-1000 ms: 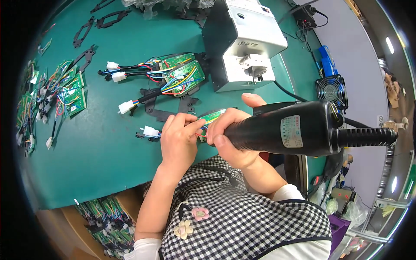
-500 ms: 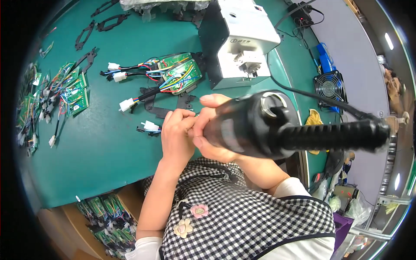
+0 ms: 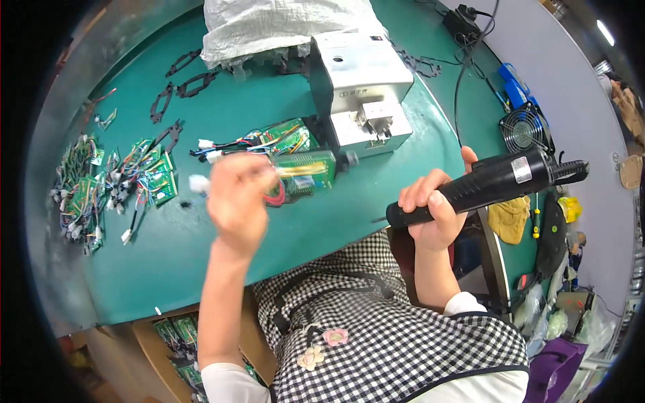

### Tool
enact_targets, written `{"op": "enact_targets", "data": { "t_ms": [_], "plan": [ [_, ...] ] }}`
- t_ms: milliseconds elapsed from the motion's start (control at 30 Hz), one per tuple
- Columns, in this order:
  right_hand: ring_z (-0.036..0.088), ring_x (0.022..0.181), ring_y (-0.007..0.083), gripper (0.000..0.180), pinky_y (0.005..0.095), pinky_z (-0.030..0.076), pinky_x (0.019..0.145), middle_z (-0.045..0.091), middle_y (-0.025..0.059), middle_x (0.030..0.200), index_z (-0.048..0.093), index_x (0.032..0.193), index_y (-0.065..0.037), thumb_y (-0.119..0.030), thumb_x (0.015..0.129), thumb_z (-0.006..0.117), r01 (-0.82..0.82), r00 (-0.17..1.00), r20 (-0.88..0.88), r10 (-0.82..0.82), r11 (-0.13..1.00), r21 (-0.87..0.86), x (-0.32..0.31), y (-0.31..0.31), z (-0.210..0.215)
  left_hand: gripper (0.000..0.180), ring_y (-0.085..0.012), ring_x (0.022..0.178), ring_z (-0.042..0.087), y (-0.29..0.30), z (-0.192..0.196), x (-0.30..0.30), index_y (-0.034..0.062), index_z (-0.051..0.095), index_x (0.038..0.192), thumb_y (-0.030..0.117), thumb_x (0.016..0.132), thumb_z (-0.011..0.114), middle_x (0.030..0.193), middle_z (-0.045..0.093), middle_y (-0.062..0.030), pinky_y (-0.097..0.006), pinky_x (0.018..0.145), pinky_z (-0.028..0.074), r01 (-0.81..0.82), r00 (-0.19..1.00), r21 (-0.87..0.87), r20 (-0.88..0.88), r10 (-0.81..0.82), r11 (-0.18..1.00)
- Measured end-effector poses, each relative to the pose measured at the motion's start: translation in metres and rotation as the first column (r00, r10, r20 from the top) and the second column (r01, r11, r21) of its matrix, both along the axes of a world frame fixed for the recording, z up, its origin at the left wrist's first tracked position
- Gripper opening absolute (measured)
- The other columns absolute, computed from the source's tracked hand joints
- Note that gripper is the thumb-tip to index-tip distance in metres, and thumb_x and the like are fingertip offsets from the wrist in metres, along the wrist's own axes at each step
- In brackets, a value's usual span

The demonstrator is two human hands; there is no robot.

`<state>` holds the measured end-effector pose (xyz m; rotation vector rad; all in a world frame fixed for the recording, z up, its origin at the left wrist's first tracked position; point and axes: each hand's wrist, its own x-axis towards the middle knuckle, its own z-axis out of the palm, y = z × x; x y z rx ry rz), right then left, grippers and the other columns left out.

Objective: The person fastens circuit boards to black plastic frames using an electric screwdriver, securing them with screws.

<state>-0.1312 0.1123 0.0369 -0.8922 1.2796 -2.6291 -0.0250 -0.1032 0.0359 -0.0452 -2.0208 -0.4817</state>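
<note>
My left hand [image 3: 238,198], smeared by motion, is closed around the wires of a green circuit board [image 3: 316,169] with a dark frame on one end. The board is blurred too and hangs just above the table. White connectors [image 3: 199,183] stick out past my fingers on the left. On the right, my right hand [image 3: 437,211] grips a black electric screwdriver [image 3: 484,185] by its lower body, its thin bit pointing left, apart from the board. Behind the held board lies another wired circuit board [image 3: 295,136].
A silver and black box-shaped machine [image 3: 363,80] stands at the back, beside a white plastic sack [image 3: 289,27]. Wired boards [image 3: 84,181] are heaped at the left, with black frames [image 3: 196,85] behind them. A small fan [image 3: 524,131] and yellow cloth [image 3: 508,218] lie at the right.
My hands have come apart. The screwdriver has swung right and tipped lower, away from the work, while my left hand has moved left, now with a wired board in it.
</note>
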Motion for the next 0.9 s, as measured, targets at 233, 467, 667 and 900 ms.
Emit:
{"op": "enact_targets", "data": {
  "t_ms": [233,467,667,900],
  "plan": [
    [0.051,0.053,0.0174,0.072,0.0327,0.048,0.054,0.048,0.0085,0.063,0.011,0.133,-0.004,-0.001,0.075,0.053,0.026,0.989,0.150,-0.020,0.999,-0.041,-0.007,0.004,-0.007,0.017,-0.0262,0.087,0.055,-0.083,-0.026,-0.038,0.0024,0.063,0.082,-0.007,0.069,0.058,0.094,0.059,-0.0102,-0.036,0.075,0.045,-0.164,0.901,0.101,0.421,0.108,0.981],
    [0.050,0.050,0.0170,0.072,0.0322,0.046,0.050,0.046,0.0069,0.061,0.013,0.134,-0.006,-0.009,0.076,0.055,0.109,0.975,0.187,-0.120,0.992,0.065,-0.022,0.005,-0.018,0.017,-0.0226,0.081,0.052,0.012,-0.021,-0.010,0.0101,0.064,0.078,0.006,0.062,0.068,0.080,0.056,-0.0037,-0.034,0.069,0.038,-0.024,0.754,-0.079,0.653,0.069,0.997],
    [0.053,0.053,0.0180,0.072,0.0332,0.048,0.055,0.050,0.0086,0.065,0.012,0.132,-0.004,-0.003,0.075,0.056,-0.005,0.981,0.195,0.009,1.000,-0.020,-0.019,0.000,-0.020,0.008,-0.0203,0.071,0.048,0.038,-0.047,-0.006,0.0105,0.061,0.070,0.007,0.064,0.065,0.072,0.050,-0.0011,-0.033,0.061,0.035,-0.022,0.713,-0.061,0.699,0.058,0.998],
    [0.053,0.053,0.0183,0.070,0.0330,0.048,0.055,0.050,0.0086,0.064,0.015,0.131,-0.006,-0.004,0.075,0.058,0.047,0.984,0.176,-0.036,0.997,-0.064,-0.014,0.002,-0.003,0.012,-0.0204,0.069,0.048,0.061,-0.054,0.019,0.0077,0.057,0.076,0.005,0.066,0.053,0.072,0.048,-0.0051,-0.032,0.059,0.036,0.049,0.739,-0.159,0.669,0.071,0.986]
  ]
}}
